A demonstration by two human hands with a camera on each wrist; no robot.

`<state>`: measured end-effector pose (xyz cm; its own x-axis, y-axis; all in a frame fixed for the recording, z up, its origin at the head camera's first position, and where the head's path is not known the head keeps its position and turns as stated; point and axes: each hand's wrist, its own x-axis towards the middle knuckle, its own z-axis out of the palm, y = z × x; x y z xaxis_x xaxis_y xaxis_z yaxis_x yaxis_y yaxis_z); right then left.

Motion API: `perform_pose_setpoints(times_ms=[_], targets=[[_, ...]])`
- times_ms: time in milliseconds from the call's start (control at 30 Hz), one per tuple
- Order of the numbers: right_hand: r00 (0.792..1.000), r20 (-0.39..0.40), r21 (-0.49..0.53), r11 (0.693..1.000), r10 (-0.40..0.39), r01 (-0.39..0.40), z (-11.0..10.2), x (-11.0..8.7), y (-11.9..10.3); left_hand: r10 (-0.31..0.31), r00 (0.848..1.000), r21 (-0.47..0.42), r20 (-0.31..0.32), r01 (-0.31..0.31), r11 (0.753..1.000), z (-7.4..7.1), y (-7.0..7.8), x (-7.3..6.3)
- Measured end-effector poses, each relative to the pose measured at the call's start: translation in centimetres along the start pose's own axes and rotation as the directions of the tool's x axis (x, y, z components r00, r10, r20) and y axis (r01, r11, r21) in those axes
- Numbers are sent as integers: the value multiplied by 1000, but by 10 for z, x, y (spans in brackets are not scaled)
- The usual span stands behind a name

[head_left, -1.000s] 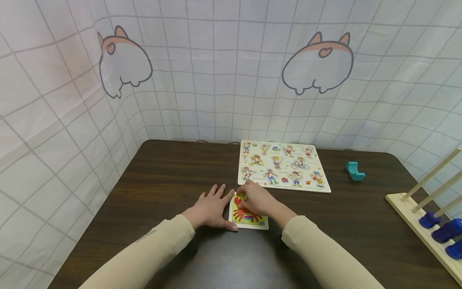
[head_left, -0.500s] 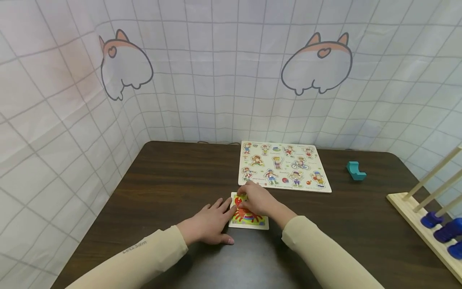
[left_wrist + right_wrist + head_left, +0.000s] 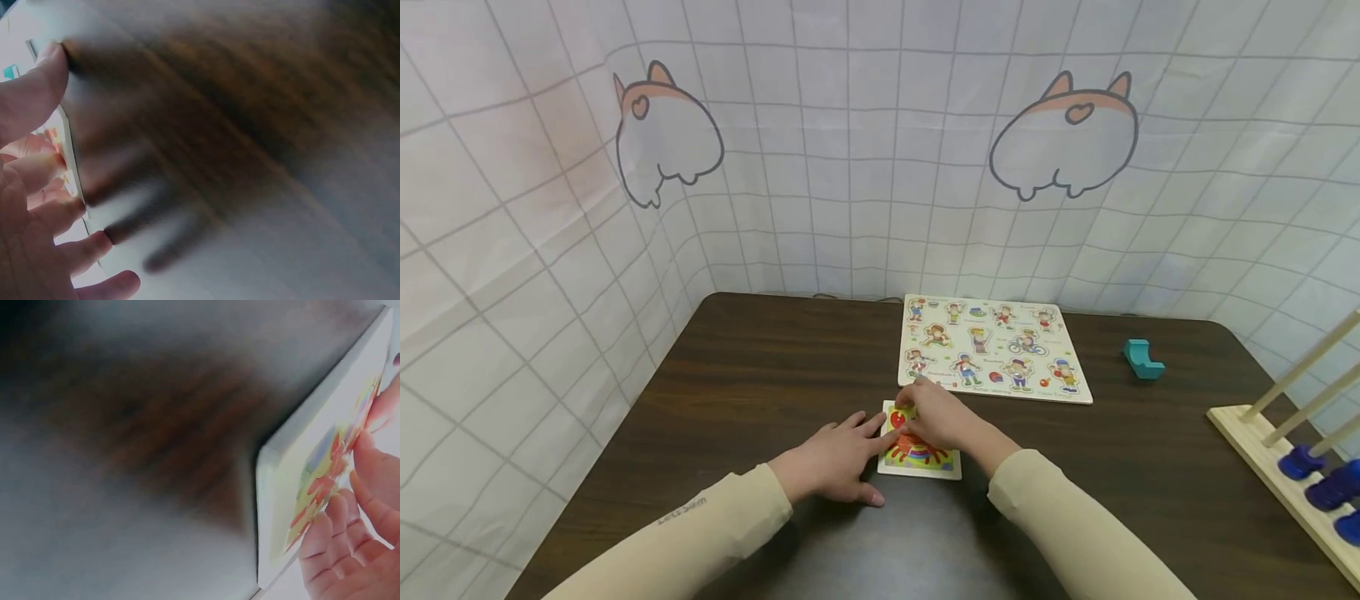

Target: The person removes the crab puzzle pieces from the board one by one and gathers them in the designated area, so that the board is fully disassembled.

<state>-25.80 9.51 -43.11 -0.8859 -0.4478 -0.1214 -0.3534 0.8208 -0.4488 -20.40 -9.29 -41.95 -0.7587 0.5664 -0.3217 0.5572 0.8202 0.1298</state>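
A small square crab puzzle (image 3: 919,463), with a pale wooden border and a red crab on yellow, lies flat on the dark table. My right hand (image 3: 942,417) is over its upper part, fingers curled, thumb and forefinger pinching at a piece of the crab picture. The piece is mostly hidden by the hand. In the right wrist view, the thumb (image 3: 376,464) rests on the crab's surface. My left hand (image 3: 835,462) lies spread at the puzzle's left edge. Its forefinger reaches onto the picture, and its thumb rests on the table.
Behind the hands lies a larger puzzle board (image 3: 992,348) with sports figures. A teal curved block (image 3: 1143,359) sits to its right. A wooden peg rack (image 3: 1270,467) with blue-purple beads stands at the right edge. A white grid curtain (image 3: 865,167) hangs behind the table.
My left hand has drawn back slightly toward me, its thumb leaving the puzzle's lower corner and its forefinger moving onto the picture. My right hand has stayed nearly still on the puzzle.
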Motion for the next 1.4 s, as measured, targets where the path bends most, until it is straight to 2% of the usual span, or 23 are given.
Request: perform_pose_setpoints(times_ms=[400,600,767,1067,1400], targets=[[999,20,-34,999,-39,40,-2,-3,-4,-11,1000,53,19,10,999,-5,2,1],[996,28,-108,990,-87,89,-3,-3,-5,-10,1000,60,15,9,998,-6,4,0],[996,45,-136,988,-73,79,-5,-1,-8,-7,1000,60,26,5,998,-6,3,1],[996,86,25,1000,2,-4,-6,2,-10,-14,999,61,29,12,998,-4,2,1],[999,47,86,996,4,-8,-6,7,-5,-14,1000,62,26,13,998,-6,3,1]])
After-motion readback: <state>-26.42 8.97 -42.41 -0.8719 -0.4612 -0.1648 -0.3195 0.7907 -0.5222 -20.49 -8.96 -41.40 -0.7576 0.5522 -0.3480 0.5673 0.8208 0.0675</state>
